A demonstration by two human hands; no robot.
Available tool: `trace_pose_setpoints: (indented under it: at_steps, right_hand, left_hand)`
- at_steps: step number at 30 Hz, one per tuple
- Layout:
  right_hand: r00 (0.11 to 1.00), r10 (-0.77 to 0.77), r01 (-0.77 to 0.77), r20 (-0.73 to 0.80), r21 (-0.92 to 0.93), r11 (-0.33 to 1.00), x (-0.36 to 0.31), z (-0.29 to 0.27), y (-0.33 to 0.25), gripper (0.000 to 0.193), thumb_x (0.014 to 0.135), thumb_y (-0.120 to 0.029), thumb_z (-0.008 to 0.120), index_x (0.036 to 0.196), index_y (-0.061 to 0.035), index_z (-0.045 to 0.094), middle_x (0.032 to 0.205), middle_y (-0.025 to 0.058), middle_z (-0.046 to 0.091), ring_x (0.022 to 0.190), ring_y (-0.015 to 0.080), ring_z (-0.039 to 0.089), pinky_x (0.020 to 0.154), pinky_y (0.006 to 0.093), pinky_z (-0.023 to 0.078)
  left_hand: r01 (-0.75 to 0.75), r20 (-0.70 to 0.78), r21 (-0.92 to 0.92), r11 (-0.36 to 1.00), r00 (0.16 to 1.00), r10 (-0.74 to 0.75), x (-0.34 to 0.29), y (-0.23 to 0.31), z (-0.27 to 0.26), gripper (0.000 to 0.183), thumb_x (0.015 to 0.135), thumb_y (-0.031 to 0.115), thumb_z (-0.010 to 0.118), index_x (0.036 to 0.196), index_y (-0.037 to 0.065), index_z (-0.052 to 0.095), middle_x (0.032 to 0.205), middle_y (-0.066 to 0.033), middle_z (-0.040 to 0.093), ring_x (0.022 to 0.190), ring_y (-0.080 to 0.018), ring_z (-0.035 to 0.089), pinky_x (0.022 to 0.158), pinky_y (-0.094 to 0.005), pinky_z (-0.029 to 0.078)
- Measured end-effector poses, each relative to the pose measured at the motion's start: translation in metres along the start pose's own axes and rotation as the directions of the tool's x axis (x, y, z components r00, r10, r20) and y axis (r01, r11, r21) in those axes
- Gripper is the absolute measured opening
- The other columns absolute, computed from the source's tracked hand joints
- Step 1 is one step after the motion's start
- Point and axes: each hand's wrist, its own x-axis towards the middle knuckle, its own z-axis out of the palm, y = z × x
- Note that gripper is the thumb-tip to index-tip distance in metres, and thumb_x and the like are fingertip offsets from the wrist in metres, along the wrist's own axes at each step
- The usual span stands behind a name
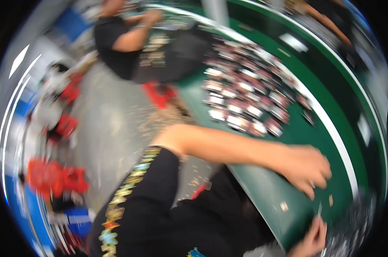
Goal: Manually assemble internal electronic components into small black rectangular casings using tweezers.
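My left hand [307, 169] reaches across the green work surface [262, 180] from a black sleeve with a patterned stripe. Its fingers are curled downward, and a small bright spot shows by the fingertips, too blurred to identify. My right hand [312, 240] comes in at the lower right with its fingers pressed together. A thin pale strip [319, 209] sticks up from its fingertips. On the surface near the hands lie a small pale square piece [283, 207] and a small tan piece [330, 200].
Many dark, shiny-faced small packs [245, 92] cover the surface beyond my left arm. A white-edged green belt [337, 132] curves along the right. At the far left of the surface a person in black [117, 40] works. Red stools [52, 177] and scattered floor debris [159, 122] lie left.
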Motion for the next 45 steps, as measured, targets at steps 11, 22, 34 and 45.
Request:
trace_pose_setpoints:
  at_steps: [11, 22, 34, 45]
  right_hand:
    - [0.995, -0.094, 0.088, -0.032, -0.163, 0.983, -0.005, 0.007, -0.018, 0.017, 0.091, 0.003, 0.087, 0.107, 0.0048, 0.084, 0.072, 0.0005, 0.061, 0.064, 0.0052, 0.048, 0.058, 0.0237, 0.032]
    - [0.997, -0.064, 0.067, 0.036, -0.095, 0.993, -0.001, 0.001, -0.023, 0.019, 0.088, 0.003, 0.088, 0.107, 0.0037, 0.085, 0.072, 0.0006, 0.062, 0.062, 0.0036, 0.049, 0.056, 0.0228, 0.032]
    - [0.966, -0.109, 0.125, 0.235, -0.053, 0.991, 0.011, 0.022, -0.032, 0.015, 0.082, 0.012, 0.080, 0.095, 0.0059, 0.083, 0.072, 0.0014, 0.063, 0.060, 0.0040, 0.051, 0.054, 0.0221, 0.031]
    - [0.950, -0.217, 0.256, 0.223, -0.162, 0.953, 0.011, 0.031, -0.029, 0.014, 0.082, 0.007, 0.083, 0.096, 0.0043, 0.083, 0.067, 0.0010, 0.061, 0.054, 0.0046, 0.047, 0.050, 0.0234, 0.029]
  left_hand:
    - [0.233, 0.362, -0.029, 0.972, 0.909, -0.207, -0.011, -0.002, -0.035, 0.069, 0.079, 0.040, 0.097, 0.137, 0.012, 0.074, 0.113, -0.0040, 0.070, 0.100, -0.0247, 0.069, 0.088, -0.0387, 0.048]
    - [0.287, 0.368, -0.124, 0.950, 0.902, -0.225, -0.003, 0.008, -0.026, 0.062, 0.075, 0.034, 0.098, 0.129, 0.012, 0.078, 0.111, -0.0021, 0.073, 0.103, -0.0242, 0.070, 0.090, -0.0373, 0.047]
    - [0.309, 0.353, -0.151, 0.939, 0.904, -0.241, -0.004, 0.014, -0.017, 0.067, 0.061, 0.039, 0.102, 0.116, 0.004, 0.084, 0.093, -0.0026, 0.073, 0.086, -0.0198, 0.067, 0.081, -0.0336, 0.044]
    - [0.307, 0.352, -0.136, 0.942, 0.904, -0.244, -0.003, 0.013, -0.017, 0.073, 0.057, 0.043, 0.102, 0.116, 0.004, 0.084, 0.090, -0.0013, 0.072, 0.073, -0.0153, 0.057, 0.073, -0.0318, 0.039]
